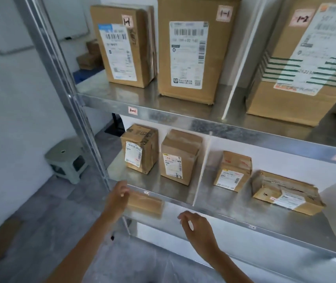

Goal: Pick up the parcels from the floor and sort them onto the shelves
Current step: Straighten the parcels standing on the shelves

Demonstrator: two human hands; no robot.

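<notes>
1. My left hand (118, 198) presses against the end of a small brown parcel (145, 203), fingers curled round its near corner; how firm the hold is I cannot tell through the blur.
2. My right hand (195, 225) hovers just beside it, fingers spread, holding nothing.
3. The parcel sits at the front lip of the middle shelf (234, 213), in the left bay, in front of two upright boxes (140, 148).
4. I judge this the placing step: next, slide it deeper, then let go.

Parcel storeroom, metal shelving (214, 127) w/ bay tags, labelled cardboard parcels (189, 54), bare walls
</notes>
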